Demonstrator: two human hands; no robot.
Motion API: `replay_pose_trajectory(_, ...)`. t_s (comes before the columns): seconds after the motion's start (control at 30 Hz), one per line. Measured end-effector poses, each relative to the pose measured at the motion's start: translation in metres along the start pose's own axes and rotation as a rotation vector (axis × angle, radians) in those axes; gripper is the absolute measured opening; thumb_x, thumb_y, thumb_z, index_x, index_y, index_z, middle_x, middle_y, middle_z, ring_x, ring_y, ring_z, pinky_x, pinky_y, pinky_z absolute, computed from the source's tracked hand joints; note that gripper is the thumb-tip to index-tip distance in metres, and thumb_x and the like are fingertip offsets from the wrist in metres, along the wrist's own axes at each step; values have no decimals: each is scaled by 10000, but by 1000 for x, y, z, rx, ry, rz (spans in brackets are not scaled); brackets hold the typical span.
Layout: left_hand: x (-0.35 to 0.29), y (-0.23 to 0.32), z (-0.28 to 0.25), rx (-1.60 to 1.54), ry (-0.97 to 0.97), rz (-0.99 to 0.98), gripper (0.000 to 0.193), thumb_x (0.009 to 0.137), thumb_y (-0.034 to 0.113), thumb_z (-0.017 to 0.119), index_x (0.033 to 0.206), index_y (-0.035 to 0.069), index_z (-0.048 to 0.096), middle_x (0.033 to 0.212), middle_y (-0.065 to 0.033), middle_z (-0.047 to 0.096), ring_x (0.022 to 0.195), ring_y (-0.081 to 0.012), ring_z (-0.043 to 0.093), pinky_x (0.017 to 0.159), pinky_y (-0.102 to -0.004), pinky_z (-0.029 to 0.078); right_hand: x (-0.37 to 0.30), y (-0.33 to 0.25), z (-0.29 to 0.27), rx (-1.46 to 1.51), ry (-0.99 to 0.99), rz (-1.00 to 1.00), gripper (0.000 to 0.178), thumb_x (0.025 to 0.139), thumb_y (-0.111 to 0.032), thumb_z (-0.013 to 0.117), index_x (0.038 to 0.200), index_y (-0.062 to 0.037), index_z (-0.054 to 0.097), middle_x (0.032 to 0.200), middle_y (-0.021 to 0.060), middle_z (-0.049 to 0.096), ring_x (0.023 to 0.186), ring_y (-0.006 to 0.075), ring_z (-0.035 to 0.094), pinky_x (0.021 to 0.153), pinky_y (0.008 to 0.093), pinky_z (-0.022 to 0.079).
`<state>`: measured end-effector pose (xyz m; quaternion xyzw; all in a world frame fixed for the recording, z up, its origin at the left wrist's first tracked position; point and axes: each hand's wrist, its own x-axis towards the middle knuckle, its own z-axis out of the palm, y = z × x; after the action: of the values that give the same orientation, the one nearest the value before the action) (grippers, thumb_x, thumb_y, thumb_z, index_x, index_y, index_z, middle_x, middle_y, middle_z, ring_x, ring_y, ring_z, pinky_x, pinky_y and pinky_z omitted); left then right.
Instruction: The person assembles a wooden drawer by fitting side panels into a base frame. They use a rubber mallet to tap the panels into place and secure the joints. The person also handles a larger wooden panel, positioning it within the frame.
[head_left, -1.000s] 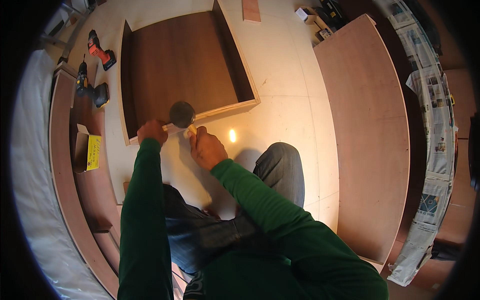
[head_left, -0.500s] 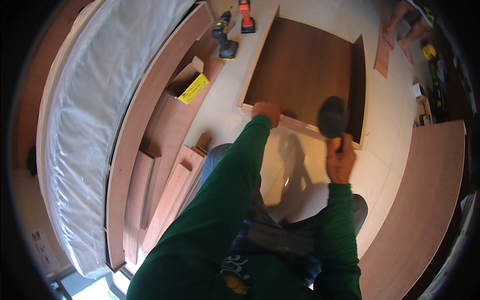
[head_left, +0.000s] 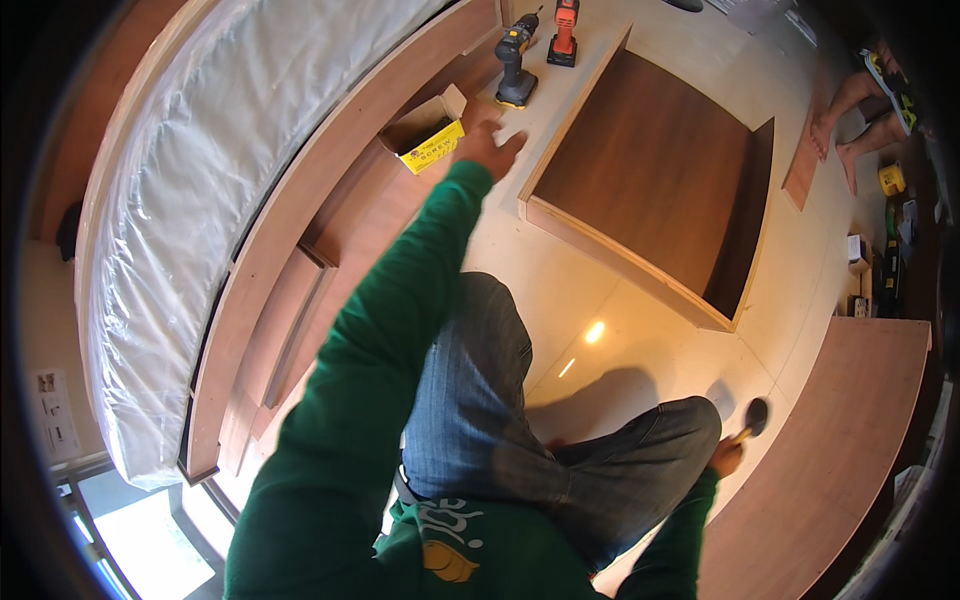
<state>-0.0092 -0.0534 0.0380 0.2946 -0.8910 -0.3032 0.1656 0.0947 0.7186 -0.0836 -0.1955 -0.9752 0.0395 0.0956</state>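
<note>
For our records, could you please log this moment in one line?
Left hand: open, near yellow box; right hand: holding mallet; wooden case: on floor

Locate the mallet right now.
In the head view, the mallet is at the lower right, held in the right hand, between the bent right knee and the long reddish-brown panel.

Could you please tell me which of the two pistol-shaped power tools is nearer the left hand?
The black-and-yellow power tool is nearer the left hand; the red-and-black power tool is farther.
</note>
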Motion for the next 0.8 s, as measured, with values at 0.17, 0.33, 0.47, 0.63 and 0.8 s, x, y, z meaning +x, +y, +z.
replay_pose_trajectory(0.17,-22,9,19,91,-775,-336,955,833,899,382,1061,15,666,930,-118,668,834,-232,669,666,-379,594,-151,72,56,136,-234,278,369,920,-313,650,1104,4,692,971,203,721,871,421,688,775,520,551)
replay_pose_trajectory(0.33,-34,-6,72,-95,-734,-578,1002,797,841,572,1254,-50,560,1158,-194,655,909,-338,704,668,-509,602,-163,40,29,190,-277,67,373,896,-336,673,1061,-3,712,968,187,727,883,408,688,791,516,554)
replay_pose_trajectory(0.47,-30,3,57,-42,-790,-631,992,877,774,534,1452,-26,411,1373,-208,536,998,-350,699,672,-502,636,-95,-37,-31,96,-167,227,495,783,-384,729,1086,8,710,992,288,695,978,466,639,898,528,511)
replay_pose_trajectory(0.63,-44,6,70,-241,-665,-613,1035,850,792,559,1480,-11,394,1399,-184,500,1038,-360,683,717,-485,645,43,-114,-70,502,-243,100,648,906,-446,689,1281,76,610,1206,311,655,1141,399,626,1002,451,482)
replay_pose_trajectory(0.8,-46,-6,64,-311,-776,-613,1098,818,843,539,1592,116,263,1631,-207,259,1364,-399,455,927,-599,543,108,-242,-79,892,-916,98,947,870,-639,689,1514,-17,383,1505,226,462,1382,329,463,1091,444,419)
